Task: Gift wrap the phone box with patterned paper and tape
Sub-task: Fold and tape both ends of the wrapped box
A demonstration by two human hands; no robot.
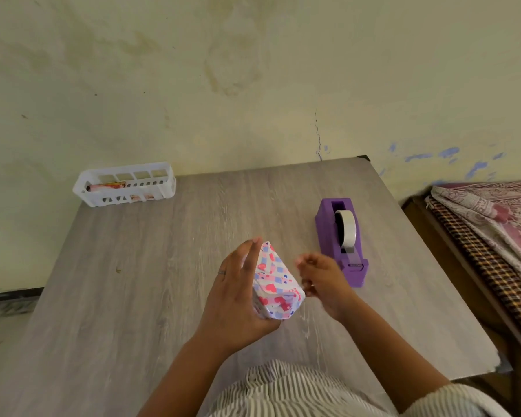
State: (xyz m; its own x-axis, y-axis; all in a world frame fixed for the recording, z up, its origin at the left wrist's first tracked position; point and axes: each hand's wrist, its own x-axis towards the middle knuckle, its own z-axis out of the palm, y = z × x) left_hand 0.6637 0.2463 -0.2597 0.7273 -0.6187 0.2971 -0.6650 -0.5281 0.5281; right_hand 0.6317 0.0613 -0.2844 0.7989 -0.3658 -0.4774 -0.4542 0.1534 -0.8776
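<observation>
- Head view, only one given: wrapped phone box (272,284) held up above the middle of the grey table (132,281), standing on end and tilted, patterned paper covering every face that shows.
- Left hand (238,299) gripping the box from its left side, palm along the long face, fingers reaching up toward the top edge; ring visible on one finger.
- Right hand (319,281) just beside the box on its right, not touching it, fingers loosely curled; somewhat blurred, so cannot tell whether a bit of tape sits at the fingertips.
- Handling, judged: light and rigid underneath, since held easily in one hand; paper skin smooth and likely a little slippery, prone to creasing or tearing at the folded end flaps.
- Best hold, judged: flat across the broad faces or along the long edges, away from the folded ends, leaving the near end flap free for pressing or taping.
- Purple tape dispenser (342,239) standing on the table just beyond the right hand, within easy reach, roll of tape (347,228) seated in it.
- White basket (123,185) at the far left corner of the table, well apart from both hands, with something rolled inside.
- Patterned bedding (493,224) off the table's right edge.
</observation>
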